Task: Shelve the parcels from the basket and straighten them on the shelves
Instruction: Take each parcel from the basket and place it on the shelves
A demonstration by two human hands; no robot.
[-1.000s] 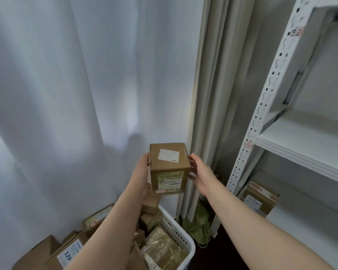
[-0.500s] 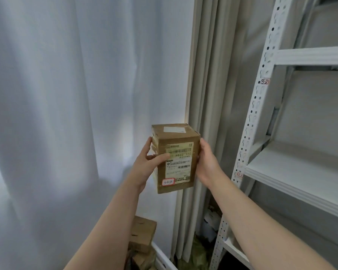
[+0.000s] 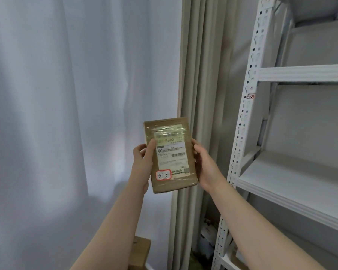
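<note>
Two bare forearms reach up from the near edge. The left hand (image 3: pixel 142 164) grips the left edge of a brown cardboard parcel (image 3: pixel 170 152), its thumb laid up across the front face and its fingers wrapped behind. The right hand (image 3: pixel 205 166) clasps the right edge, thumb at the front corner and fingers curled out of sight behind the box. Held between them, the parcel stands upright in the air with its taped front face toward the camera, left of the shelving and apart from it. That face carries a white shipping label (image 3: pixel 171 152) and, at its lower left, a red-bordered sticker (image 3: pixel 163 175) handwritten "3-1-3".

Below the left forearm, part of another cardboard box (image 3: pixel 140 250) shows at the bottom edge. To the right stands a white perforated upright (image 3: pixel 248 114) of a shelf rack, with a small tag (image 3: pixel 250 96) marked "3-2". A white shelf board (image 3: pixel 293 182) runs off to the right behind the right wrist, and a second board (image 3: pixel 300 73) sits higher. Farthest back hang a white curtain (image 3: pixel 66 114) on the left and a beige curtain (image 3: pixel 199 94) beside the rack.
</note>
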